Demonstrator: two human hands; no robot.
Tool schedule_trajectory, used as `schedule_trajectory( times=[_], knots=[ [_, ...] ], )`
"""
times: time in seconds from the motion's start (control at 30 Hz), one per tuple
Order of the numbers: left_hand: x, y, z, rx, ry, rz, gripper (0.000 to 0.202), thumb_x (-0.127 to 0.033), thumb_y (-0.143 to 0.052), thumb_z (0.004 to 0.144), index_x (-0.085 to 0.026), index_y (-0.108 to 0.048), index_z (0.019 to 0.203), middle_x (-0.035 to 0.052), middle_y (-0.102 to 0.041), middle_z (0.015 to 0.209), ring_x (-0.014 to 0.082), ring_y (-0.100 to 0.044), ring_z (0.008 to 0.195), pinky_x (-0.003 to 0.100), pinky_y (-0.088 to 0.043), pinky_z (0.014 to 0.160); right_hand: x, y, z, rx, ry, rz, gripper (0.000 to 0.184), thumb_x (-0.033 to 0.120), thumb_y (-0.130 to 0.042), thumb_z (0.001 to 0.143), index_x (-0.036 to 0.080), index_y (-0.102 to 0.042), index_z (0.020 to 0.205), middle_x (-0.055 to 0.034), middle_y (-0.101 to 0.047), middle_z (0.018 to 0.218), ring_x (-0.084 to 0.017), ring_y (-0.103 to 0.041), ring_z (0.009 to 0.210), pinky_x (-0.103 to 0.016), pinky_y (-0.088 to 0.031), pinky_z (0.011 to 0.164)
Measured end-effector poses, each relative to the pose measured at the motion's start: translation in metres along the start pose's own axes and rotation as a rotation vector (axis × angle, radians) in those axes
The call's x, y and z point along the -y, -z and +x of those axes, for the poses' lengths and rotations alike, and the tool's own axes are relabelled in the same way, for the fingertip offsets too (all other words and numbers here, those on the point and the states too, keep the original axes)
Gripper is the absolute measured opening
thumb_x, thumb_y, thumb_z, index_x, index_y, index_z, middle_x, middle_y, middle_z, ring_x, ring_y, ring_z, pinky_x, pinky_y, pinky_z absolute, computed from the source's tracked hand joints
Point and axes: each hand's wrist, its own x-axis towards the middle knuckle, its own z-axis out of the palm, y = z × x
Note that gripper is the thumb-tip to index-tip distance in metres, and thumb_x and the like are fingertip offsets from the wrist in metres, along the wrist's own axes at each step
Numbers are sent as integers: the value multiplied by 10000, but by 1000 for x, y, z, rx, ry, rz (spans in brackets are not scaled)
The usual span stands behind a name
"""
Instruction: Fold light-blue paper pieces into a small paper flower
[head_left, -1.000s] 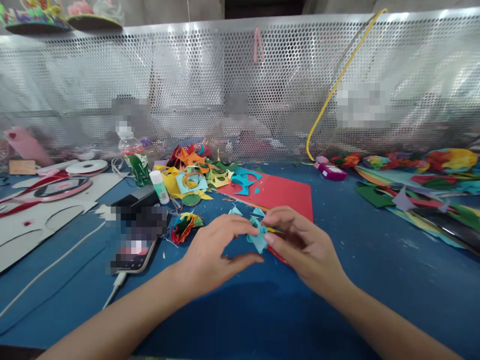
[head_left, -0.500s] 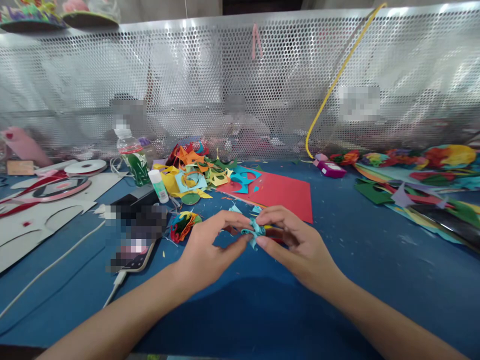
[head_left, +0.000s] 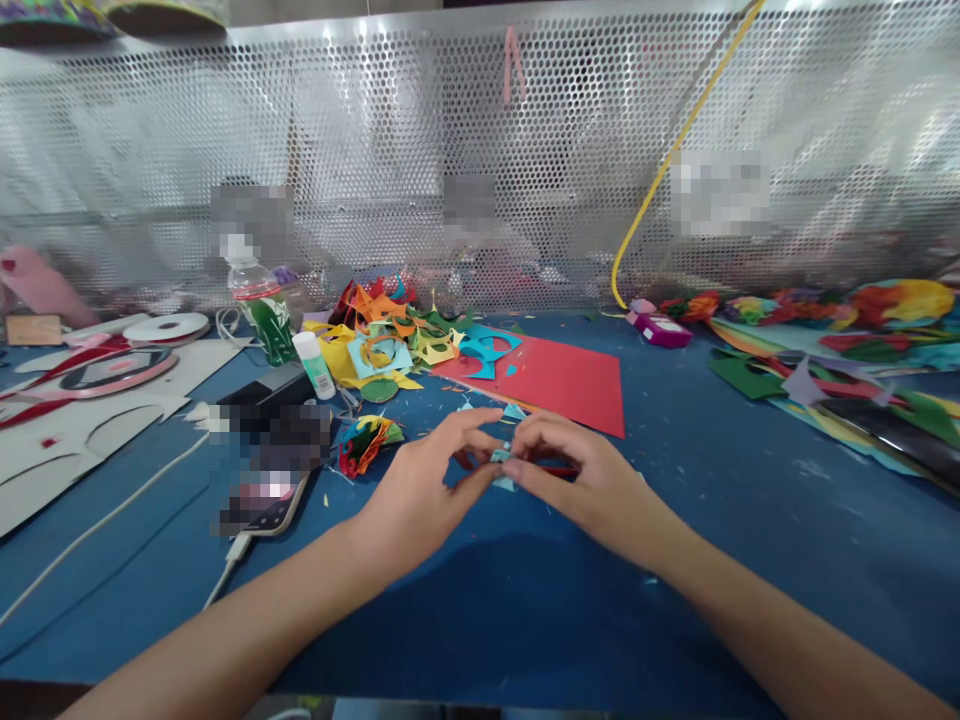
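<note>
A small crumpled piece of light blue paper point(head_left: 502, 482) is between my two hands above the blue table. My left hand point(head_left: 424, 485) pinches its left side between thumb and fingers. From the other side, my right hand point(head_left: 581, 480) has its thumb and fingertips closed on the same paper, hiding much of it. Under the right fingers a thin red strip point(head_left: 559, 470) shows, too covered to name. To the left of my left hand lies a ruffled multicoloured paper flower point(head_left: 367, 443). Light blue scraps point(head_left: 514, 411) lie just beyond the fingers.
A glue stick point(head_left: 313, 365), a green-labelled bottle point(head_left: 262, 305) and a phone point(head_left: 274, 505) on a cable stand or lie at left. Paper offcuts point(head_left: 379, 335) are heaped beside a red sheet point(head_left: 577, 380). A purple box point(head_left: 661, 330) sits before the perforated metal screen point(head_left: 570, 200).
The light blue paper, spread with curled ends before, is now more folded in and covered by my fingertips. My hands have drawn slightly closer together. The view has tilted a little downward.
</note>
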Motion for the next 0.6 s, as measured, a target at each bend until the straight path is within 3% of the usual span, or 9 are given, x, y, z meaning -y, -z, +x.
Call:
schedule_trajectory(
  times=[0.13,0.23,0.6],
  knots=[
    [2,1,1,51,0,4,361,-165,-561,804,-234,-484,1150,17,-676,889,135,-635,727,261,-512,691,-7,4,2,166,-112,76,202,375,-568,802,198,-570,703,7,-510,706,-116,-501,624,-240,-426,542],
    [3,1,2,75,22,11,385,-152,-552,805,-239,-465,1169,10,-682,850,156,-645,766,276,-510,706,-12,6,3,234,-91,87,167,349,-571,804,205,-583,720,-7,-561,764,-134,-543,690,-255,-449,591],
    [1,2,6,142,122,-117,327,-130,-600,745,-187,-537,1061,-5,-679,764,128,-638,687,251,-521,677,-14,3,4,148,21,-71,161,243,-534,817,197,-563,665,7,-558,709,-132,-537,687,-261,-440,632]
  ],
)
